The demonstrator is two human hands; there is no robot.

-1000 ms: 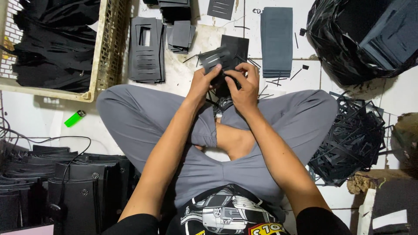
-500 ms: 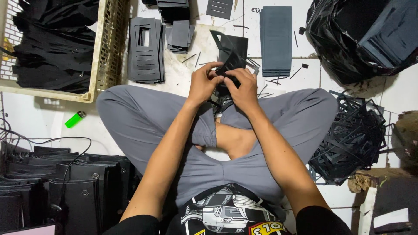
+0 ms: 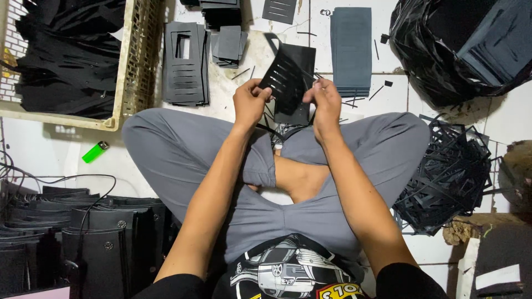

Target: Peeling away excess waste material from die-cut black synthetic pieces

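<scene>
A person sits cross-legged on the white floor (image 3: 50, 160) in grey trousers, a bare foot tucked between the knees. Just past the knees, both hands are raised over the floor. The left hand (image 3: 249, 102) pinches the left edge of a black card with slits (image 3: 288, 77), its fingers clenched on the edge; the right hand (image 3: 326, 102) grips the card's right side, fingers curled around it. The card is held tilted in the air between the two hands, above more black pieces lying on the floor.

A green lighter (image 3: 95, 151) lies on the floor left of the left knee. A heap of black cut-out scraps (image 3: 449, 177) sits beside the right knee. Farther out lie a stack of slitted black cards (image 3: 185, 63), a dark grey stack of sheets (image 3: 351, 50), a yellowish crate (image 3: 133, 61) holding black material, and a black plastic bag (image 3: 460, 44).
</scene>
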